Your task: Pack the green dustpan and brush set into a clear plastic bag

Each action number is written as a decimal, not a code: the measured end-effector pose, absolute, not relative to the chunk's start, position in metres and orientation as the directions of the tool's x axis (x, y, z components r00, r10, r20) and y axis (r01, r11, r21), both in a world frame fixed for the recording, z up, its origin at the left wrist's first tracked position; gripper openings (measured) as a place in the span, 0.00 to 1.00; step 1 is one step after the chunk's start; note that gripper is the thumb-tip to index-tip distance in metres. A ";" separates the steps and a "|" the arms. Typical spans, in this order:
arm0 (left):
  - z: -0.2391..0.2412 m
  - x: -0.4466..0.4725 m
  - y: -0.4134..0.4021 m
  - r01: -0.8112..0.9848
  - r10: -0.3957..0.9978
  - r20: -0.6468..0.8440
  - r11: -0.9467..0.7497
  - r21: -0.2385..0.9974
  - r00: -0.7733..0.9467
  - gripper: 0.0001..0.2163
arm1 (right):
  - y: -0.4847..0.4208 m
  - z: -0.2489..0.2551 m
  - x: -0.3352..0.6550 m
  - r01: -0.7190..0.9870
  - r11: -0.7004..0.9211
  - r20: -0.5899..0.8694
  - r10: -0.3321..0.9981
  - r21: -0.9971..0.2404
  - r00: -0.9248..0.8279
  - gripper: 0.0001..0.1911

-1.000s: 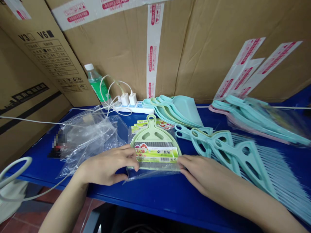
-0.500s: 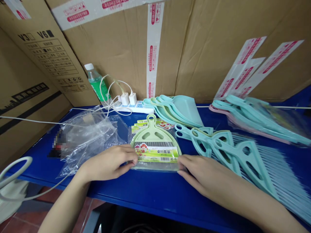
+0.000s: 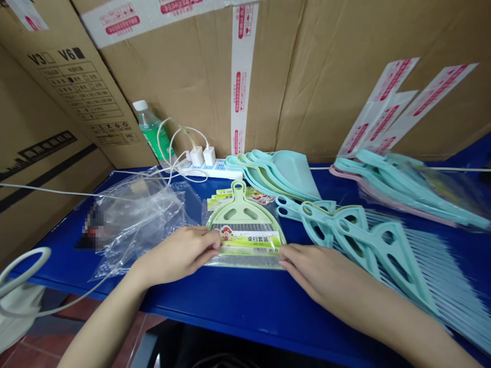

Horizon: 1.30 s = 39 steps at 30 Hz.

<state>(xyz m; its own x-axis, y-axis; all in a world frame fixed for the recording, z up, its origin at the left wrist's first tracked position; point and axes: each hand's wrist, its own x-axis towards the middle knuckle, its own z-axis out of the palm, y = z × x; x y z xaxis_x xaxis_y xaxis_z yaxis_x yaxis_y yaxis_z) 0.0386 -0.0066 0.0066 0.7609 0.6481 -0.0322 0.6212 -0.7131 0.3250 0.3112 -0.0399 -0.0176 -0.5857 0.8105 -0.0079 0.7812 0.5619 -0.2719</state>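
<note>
front: blue tabletop (image 3: 238, 296) free | blocked: centre, bagged dustpan (image 3: 245, 217); right, brushes (image 3: 373, 239); left, plastic bags (image 3: 138, 209)

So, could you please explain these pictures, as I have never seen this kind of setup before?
No machine here: a person's bare left hand and right hand show, and every picture comes from a camera worn on the head, looking forward and down. The hands pinch clear wrapping at either side of a green dustpan, with a green brush and printed card on it. On the blue table, loose plastic bags lie left, a bottle and power strip are at the back, and more dustpans and brushes lie right.
</note>
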 end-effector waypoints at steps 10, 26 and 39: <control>-0.002 0.042 -0.008 0.647 0.686 0.043 -0.704 0.293 0.726 0.03 | -0.039 -0.015 0.296 0.888 0.410 -0.105 0.893 -0.210 -0.437 0.16; -0.010 0.047 -0.012 0.755 0.771 0.037 -0.632 0.178 0.636 0.08 | -0.040 -0.015 0.286 0.948 0.310 -0.047 0.948 -0.071 -0.314 0.15; -0.008 0.042 -0.009 0.726 0.763 0.035 -0.628 0.281 0.646 0.06 | -0.037 -0.015 0.290 0.960 0.279 0.000 0.960 -0.023 -0.279 0.04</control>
